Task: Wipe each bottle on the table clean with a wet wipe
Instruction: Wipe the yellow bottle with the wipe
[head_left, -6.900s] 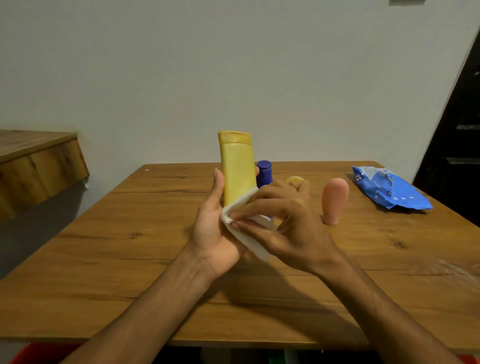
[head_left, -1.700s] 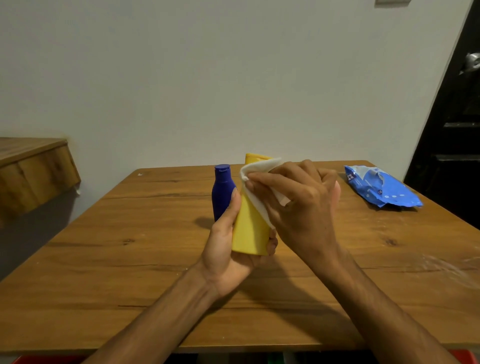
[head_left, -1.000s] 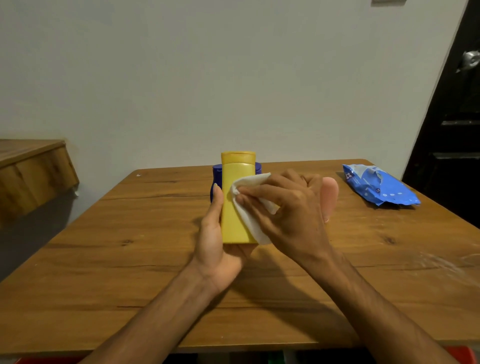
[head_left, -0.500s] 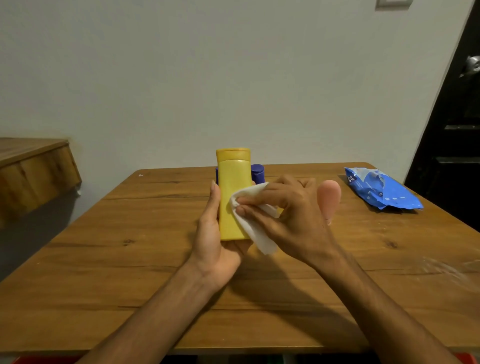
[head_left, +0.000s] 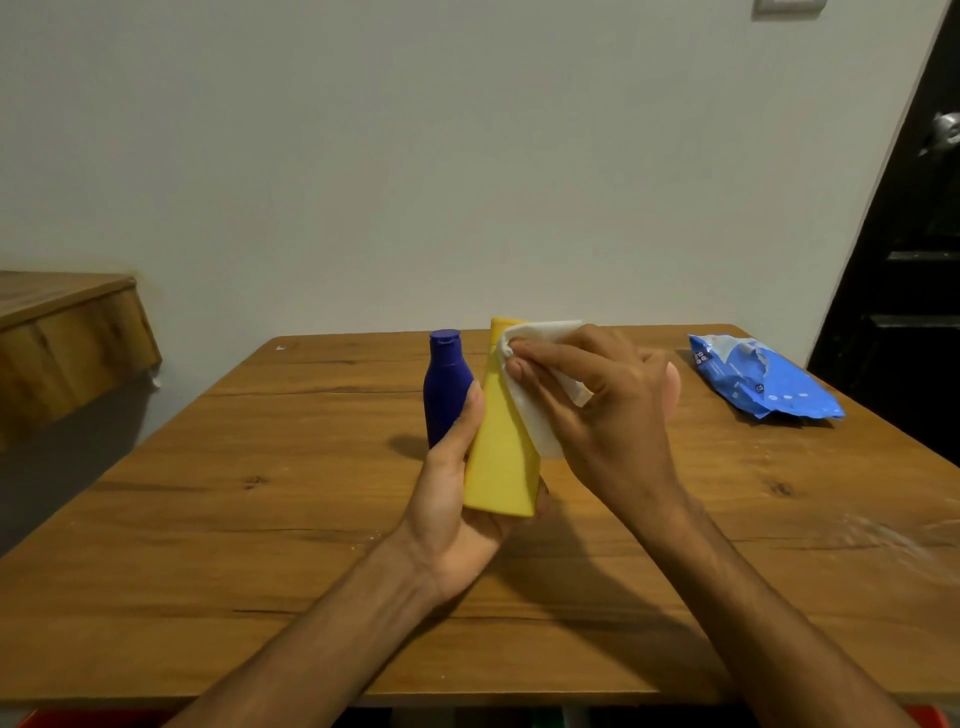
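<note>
Left hand (head_left: 452, 509) is gripping the yellow bottle (head_left: 498, 467) round its lower half: the thumb is lying up the left edge, and the fingers are curling behind, with tips showing under the base. Bottle is being held roughly upright, cap end up, near frame centre and clear of the worktop (head_left: 260, 493).

Right hand (head_left: 613, 415) is pinching a white wet wipe (head_left: 540, 410) between thumb and fingers and pressing it against the bottle's upper right side. Wipe is draping over the cap, leaving only a yellow corner showing.

Blue bottle (head_left: 444, 384) is standing upright on the worktop, behind and just left of the yellow one. The left thumb tip is overlapping it in frame; contact cannot be told.

Pinkish rounded object (head_left: 674, 387) is peeking out past the right knuckles, mostly hidden.

Blue wipes pack (head_left: 763, 379) is lying crumpled at centre right of the frame, near the worktop's far right corner and well apart from both hands.

Pale smears (head_left: 893, 540) are glinting on the wood at lower right.

Wooden ledge (head_left: 62, 338) is jutting in at mid left. Dark door (head_left: 909, 260) is filling the right edge, with a metal handle (head_left: 948, 132) at upper right.
</note>
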